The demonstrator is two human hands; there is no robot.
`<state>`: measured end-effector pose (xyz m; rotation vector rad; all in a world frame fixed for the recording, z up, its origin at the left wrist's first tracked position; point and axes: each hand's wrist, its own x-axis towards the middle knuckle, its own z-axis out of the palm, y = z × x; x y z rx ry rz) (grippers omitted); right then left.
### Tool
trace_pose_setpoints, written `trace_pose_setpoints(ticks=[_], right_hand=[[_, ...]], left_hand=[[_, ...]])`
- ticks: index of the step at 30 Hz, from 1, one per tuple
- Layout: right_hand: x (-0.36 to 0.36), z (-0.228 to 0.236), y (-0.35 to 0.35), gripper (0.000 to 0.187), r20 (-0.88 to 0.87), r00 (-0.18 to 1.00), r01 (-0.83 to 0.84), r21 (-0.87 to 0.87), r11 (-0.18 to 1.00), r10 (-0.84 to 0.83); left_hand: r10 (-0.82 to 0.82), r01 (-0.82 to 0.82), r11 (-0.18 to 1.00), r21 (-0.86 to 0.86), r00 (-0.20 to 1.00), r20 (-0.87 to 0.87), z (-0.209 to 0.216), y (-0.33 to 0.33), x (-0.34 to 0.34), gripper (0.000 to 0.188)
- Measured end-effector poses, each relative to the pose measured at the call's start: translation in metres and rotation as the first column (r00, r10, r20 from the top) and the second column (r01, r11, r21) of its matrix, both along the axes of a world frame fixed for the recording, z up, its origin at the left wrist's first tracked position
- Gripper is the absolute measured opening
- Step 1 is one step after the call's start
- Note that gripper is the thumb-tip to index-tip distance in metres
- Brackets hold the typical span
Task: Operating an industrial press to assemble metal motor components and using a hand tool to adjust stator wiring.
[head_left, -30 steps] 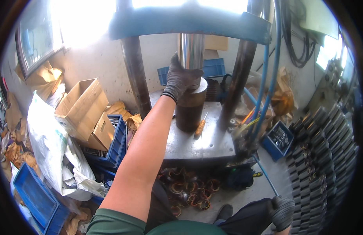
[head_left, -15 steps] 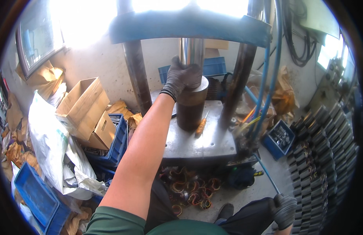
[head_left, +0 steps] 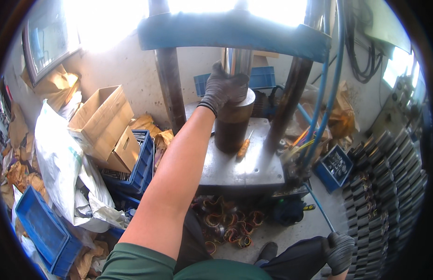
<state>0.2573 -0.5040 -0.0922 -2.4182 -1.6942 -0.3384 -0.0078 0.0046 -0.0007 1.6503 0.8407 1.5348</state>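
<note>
My left hand [head_left: 228, 88], in a dark grey work glove, is closed around the lower end of a shiny press ram [head_left: 238, 60]. Its fingers hide where the ram meets the thick dark metal cylinder [head_left: 232, 128] below. That cylinder stands upright on the press's steel plate [head_left: 221, 169]. Beside its foot lies a screwdriver [head_left: 243, 148] with an amber handle. Low on the right, my right hand [head_left: 339, 252], gloved alike, grips the end of a long blue lever [head_left: 319, 205] that slants up toward the press.
Dark posts [head_left: 169, 88] and a blue crossbeam [head_left: 235, 31] frame the press. Copper-wound rings [head_left: 230, 224] lie beneath it. Leftward are cardboard boxes [head_left: 102, 123], a white sack [head_left: 58, 158] and blue crates [head_left: 44, 226]. Stacked metal cylinders [head_left: 389, 182] and a parts bin [head_left: 335, 165] stand right.
The whole view has shifted slightly, with the press now a little farther right in the picture. Both hands keep their holds on the ram and the lever.
</note>
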Motion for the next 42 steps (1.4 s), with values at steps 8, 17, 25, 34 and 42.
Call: trace_pose_setpoints(ticks=[8, 17, 25, 34, 42], right_hand=[[0.002, 0.009, 0.0, 0.018, 0.026, 0.999, -0.029, -0.11, 0.994, 0.032], [0.014, 0.026, 0.012, 0.019, -0.206, 0.952, -0.238, -0.035, 0.971, 0.226], [0.031, 0.03, 0.005, 0.015, -0.091, 0.928, -0.354, -0.514, 0.781, 0.361], [0.032, 0.026, 0.005, 0.018, -0.146, 0.916, -0.4, -0.337, 0.852, 0.373], [0.024, 0.03, 0.009, 0.015, -0.209, 0.927, -0.352, -0.199, 0.915, 0.311]], left_hand=[[0.03, -0.032, 0.999, -0.022, 0.995, -0.099, -0.003, 0.008, -0.001, 0.084], [0.065, -0.079, 0.993, -0.092, 0.986, -0.152, -0.003, 0.016, 0.001, 0.091], [0.069, -0.082, 0.993, -0.087, 0.987, -0.147, 0.001, 0.007, -0.002, 0.087], [0.106, -0.136, 0.983, -0.12, 0.967, -0.234, 0.006, 0.002, -0.004, 0.086], [0.092, -0.135, 0.981, -0.141, 0.957, -0.276, 0.009, -0.005, -0.006, 0.086]])
